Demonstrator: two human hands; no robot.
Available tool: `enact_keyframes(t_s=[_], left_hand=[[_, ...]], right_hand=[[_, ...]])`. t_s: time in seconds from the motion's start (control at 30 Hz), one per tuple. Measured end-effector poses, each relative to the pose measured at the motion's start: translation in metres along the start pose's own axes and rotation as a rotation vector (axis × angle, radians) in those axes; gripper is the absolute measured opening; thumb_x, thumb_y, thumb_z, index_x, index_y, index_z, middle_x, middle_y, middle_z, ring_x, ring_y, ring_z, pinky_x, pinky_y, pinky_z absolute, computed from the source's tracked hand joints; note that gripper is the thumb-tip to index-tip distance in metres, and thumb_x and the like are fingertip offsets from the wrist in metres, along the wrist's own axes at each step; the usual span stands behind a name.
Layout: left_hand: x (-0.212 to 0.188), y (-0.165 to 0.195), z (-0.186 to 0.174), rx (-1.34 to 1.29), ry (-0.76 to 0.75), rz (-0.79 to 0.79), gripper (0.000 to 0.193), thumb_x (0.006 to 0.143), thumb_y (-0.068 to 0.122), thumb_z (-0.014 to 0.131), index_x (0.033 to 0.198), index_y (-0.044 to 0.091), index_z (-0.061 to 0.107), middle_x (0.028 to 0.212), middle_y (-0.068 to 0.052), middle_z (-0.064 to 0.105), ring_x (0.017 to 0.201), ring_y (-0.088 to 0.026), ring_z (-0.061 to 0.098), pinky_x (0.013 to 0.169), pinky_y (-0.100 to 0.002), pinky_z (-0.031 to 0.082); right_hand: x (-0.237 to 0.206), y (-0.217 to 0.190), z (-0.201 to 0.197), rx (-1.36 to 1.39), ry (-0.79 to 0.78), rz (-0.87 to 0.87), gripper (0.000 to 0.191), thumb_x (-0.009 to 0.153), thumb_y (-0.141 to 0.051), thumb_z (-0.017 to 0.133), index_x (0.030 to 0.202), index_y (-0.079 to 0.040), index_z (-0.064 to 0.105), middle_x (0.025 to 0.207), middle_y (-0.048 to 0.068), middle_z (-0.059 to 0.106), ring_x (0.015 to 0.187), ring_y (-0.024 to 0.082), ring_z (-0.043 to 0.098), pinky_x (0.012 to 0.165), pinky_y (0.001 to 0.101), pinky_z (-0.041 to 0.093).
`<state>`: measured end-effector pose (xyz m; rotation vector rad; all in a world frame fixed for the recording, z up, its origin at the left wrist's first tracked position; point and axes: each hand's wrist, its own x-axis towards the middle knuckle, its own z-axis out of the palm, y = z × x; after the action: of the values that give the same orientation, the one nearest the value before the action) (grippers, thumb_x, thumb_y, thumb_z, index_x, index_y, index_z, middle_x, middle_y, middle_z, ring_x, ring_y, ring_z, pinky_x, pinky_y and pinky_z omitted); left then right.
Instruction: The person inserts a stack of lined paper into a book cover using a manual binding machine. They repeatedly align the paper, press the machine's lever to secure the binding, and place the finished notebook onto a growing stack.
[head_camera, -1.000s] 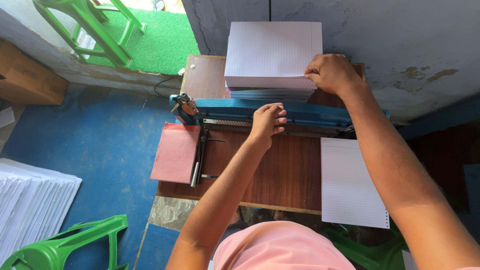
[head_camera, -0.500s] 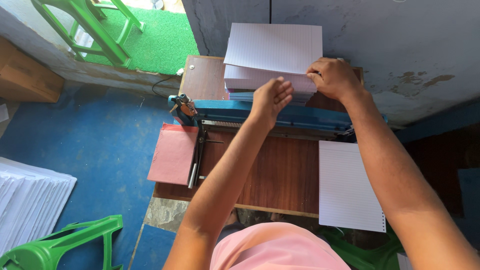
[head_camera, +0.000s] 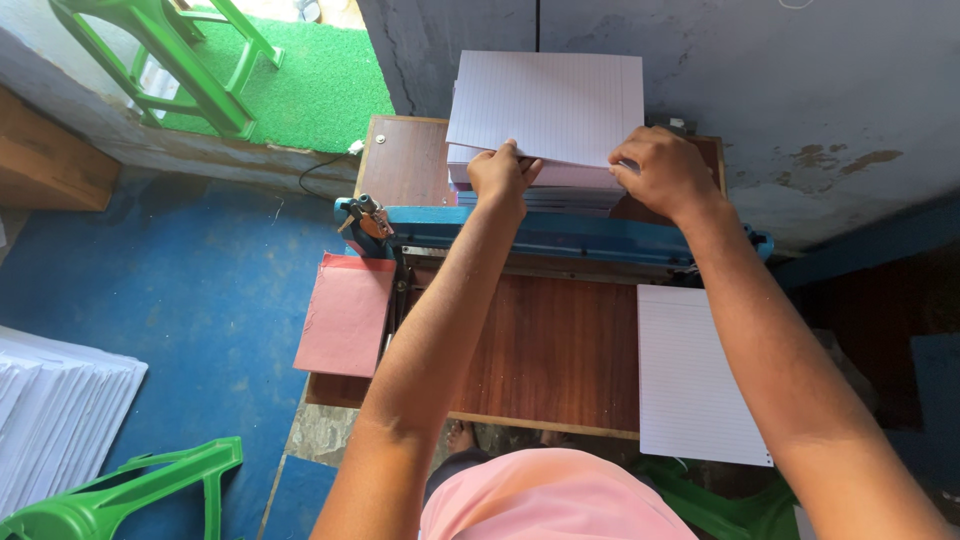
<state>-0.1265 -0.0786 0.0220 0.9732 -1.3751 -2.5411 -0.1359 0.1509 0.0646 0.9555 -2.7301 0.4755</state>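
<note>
Gripping near edge of ruled paper stack (head_camera: 545, 105): left hand (head_camera: 503, 172) fingers pinching top sheets, right hand (head_camera: 668, 172) clasping corner.

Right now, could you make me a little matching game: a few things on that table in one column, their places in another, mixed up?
Things:
1. paper stack
2. pink cover
3. lined sheet
4. blue bar

Places:
A. at the table's right edge, lying flat
B. across the table, between the stack and the person
C. at the far end, under both hands
D. hanging over the table's left edge

Pairs: 1-C, 2-D, 3-A, 4-B
</note>
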Motion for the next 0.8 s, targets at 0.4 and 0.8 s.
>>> enact_keyframes(t_s=[0.4,0.8], left_hand=[[-0.010,0.000,-0.022,-0.053,-0.019,0.019,0.021,0.103,0.007,0.049,0.100,-0.013,0.056,0.092,-0.018,0.063,0.077,-0.021,0.071,0.072,-0.030,0.064],[-0.063,-0.025,-0.100,-0.127,-0.148,0.102,0.022,0.102,0.010,0.055,0.092,-0.010,0.055,0.095,-0.018,0.064,0.087,-0.025,0.071,0.082,-0.037,0.068]], right_hand=[[-0.050,-0.076,0.044,0.947,0.454,0.781,0.041,0.099,-0.039,0.067,0.091,0.001,0.065,0.081,0.015,0.067,0.077,0.027,0.069,0.070,0.0428,0.062],[-0.071,-0.086,0.061,1.688,0.285,0.901,0.029,0.098,-0.013,0.062,0.119,0.007,0.058,0.108,0.020,0.071,0.098,0.028,0.074,0.085,0.0354,0.066]])
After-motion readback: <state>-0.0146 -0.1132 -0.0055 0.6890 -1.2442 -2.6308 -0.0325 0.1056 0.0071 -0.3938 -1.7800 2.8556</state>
